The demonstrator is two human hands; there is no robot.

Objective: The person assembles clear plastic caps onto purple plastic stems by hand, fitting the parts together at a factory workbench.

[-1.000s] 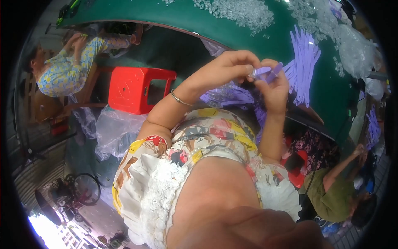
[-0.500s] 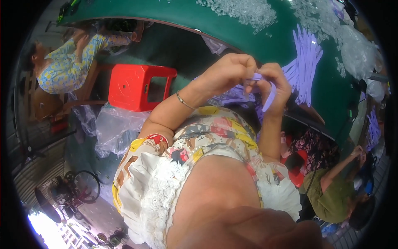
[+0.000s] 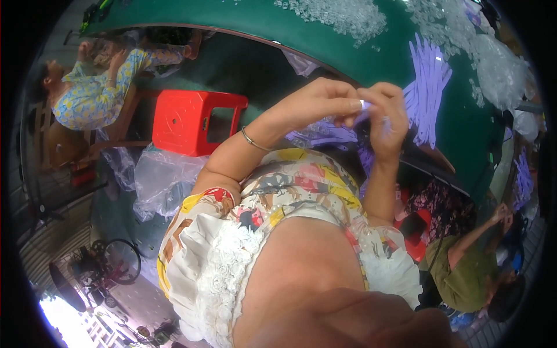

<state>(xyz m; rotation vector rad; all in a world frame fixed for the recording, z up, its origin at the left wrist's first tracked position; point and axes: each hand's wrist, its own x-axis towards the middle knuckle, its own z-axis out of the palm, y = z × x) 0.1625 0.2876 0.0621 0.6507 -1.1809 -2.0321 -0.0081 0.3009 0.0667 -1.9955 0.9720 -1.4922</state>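
On my feed, the left hand [image 3: 331, 104] and right hand [image 3: 387, 119] were pinched nearly closed on one mostly hidden purple strap [image 3: 364, 115], near the table [image 3: 246, 22] edge. Green tabletop separated them from two clear-bit heaps [image 3: 342, 17]; I counted one strap bunch [image 3: 429, 95] up there.

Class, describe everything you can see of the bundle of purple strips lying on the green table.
The bundle of purple strips is a loose pile of many long, narrow, smooth strips that look like soft plastic. Most lie roughly lengthwise, pointing toward the person; others slant out at its left, and the ends are uneven. A small white spot shows near its far end. It lies on the green table, right of the right hand; whether they touch is unclear.
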